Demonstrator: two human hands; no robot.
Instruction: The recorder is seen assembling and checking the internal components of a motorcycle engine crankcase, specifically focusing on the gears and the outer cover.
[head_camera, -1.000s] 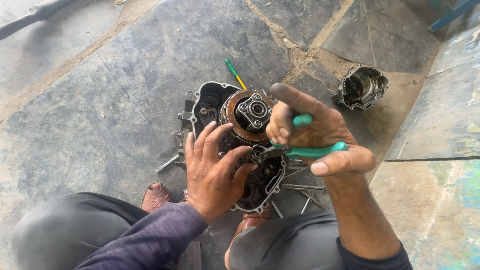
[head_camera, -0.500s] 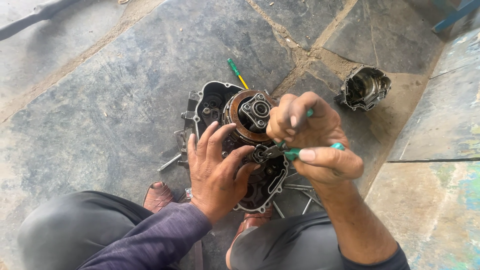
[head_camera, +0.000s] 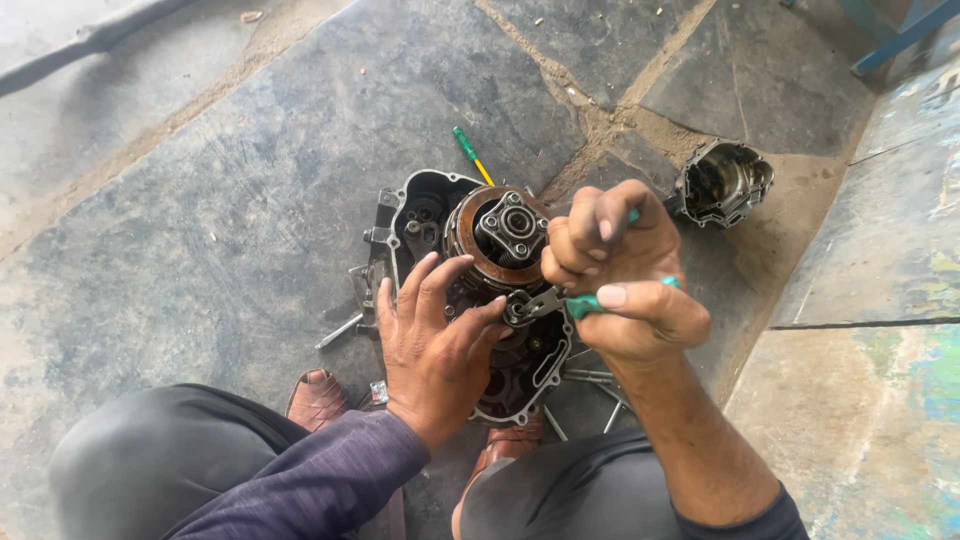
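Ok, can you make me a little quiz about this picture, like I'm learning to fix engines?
1. True or false: the right hand squeezes green-handled pliers.
2. Where does the left hand rest? A) flat on the open engine case B) on the separate cover C) on the stone floor
3. Fill in: the green and yellow screwdriver lies on the floor just ____ the engine case, away from the person.

Key
1. True: the plier tips pinch a part inside the case.
2. A
3. beyond
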